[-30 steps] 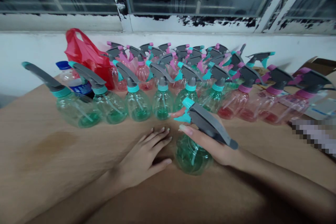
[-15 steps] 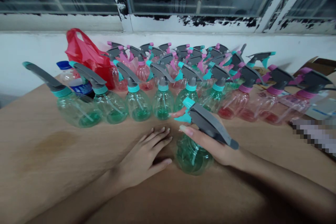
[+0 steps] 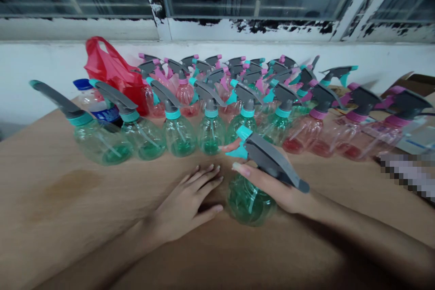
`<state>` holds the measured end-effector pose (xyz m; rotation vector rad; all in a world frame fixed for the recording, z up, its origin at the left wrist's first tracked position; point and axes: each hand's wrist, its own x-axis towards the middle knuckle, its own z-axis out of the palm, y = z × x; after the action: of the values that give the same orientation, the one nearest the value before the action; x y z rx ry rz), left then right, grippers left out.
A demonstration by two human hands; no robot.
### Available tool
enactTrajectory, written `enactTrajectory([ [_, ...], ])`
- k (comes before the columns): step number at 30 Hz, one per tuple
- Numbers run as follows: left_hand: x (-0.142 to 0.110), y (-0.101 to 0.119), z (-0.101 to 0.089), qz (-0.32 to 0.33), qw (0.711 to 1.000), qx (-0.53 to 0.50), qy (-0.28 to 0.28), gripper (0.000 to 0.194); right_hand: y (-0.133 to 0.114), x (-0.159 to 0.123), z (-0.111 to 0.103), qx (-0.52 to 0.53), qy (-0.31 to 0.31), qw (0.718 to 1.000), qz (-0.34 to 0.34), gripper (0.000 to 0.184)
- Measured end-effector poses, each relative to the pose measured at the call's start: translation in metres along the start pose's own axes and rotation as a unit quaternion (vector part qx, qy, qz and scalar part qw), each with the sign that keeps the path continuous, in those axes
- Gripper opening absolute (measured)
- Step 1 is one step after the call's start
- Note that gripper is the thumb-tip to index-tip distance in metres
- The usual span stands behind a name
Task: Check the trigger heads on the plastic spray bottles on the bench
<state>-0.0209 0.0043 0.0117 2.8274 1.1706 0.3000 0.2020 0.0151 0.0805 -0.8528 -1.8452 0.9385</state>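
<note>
A green spray bottle [image 3: 251, 199] with a grey and turquoise trigger head stands on the wooden table close to me. My right hand [image 3: 282, 190] is wrapped round its neck, thumb on the near side and a fingertip showing by the turquoise trigger. Part of the neck is hidden behind that hand. Palm down on the table, my left hand [image 3: 190, 204] lies just left of the bottle with its fingers spread, holding nothing. Beyond both hands runs a front row of spray bottles, green ones [image 3: 179, 138] at left and middle, pink ones [image 3: 302, 131] at right.
More spray bottles [image 3: 185, 93] crowd behind the front row. A red plastic bag [image 3: 112, 70] and a blue-capped bottle [image 3: 83, 93] stand at the back left. At the right are a cardboard box [image 3: 419, 82] and a blurred-out flat object [image 3: 408, 174]. Windows line the back wall.
</note>
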Motion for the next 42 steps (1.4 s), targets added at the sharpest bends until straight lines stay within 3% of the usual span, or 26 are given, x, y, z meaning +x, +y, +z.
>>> enactTrajectory([
  [8,0.0015,0.0020,-0.0028,-0.006,1.000,-0.009,-0.005,0.055,0.0032,0.0031,-0.0037,-0.023,-0.013,0.999,-0.034,0.013],
  [14,0.0021,0.0023,-0.0042,-0.004,1.000,-0.005,-0.011,0.054,0.0026,0.0029,-0.0039,0.013,-0.030,0.999,-0.022,0.013],
  [18,0.0021,0.0018,-0.0036,-0.005,1.000,-0.002,-0.002,0.056,0.0014,0.0017,-0.0033,0.026,-0.024,0.999,-0.015,0.024],
  [42,0.0003,-0.0004,0.0011,0.007,1.000,0.001,0.015,0.055,0.0009,0.0009,-0.0040,0.037,-0.030,0.999,-0.006,0.019],
])
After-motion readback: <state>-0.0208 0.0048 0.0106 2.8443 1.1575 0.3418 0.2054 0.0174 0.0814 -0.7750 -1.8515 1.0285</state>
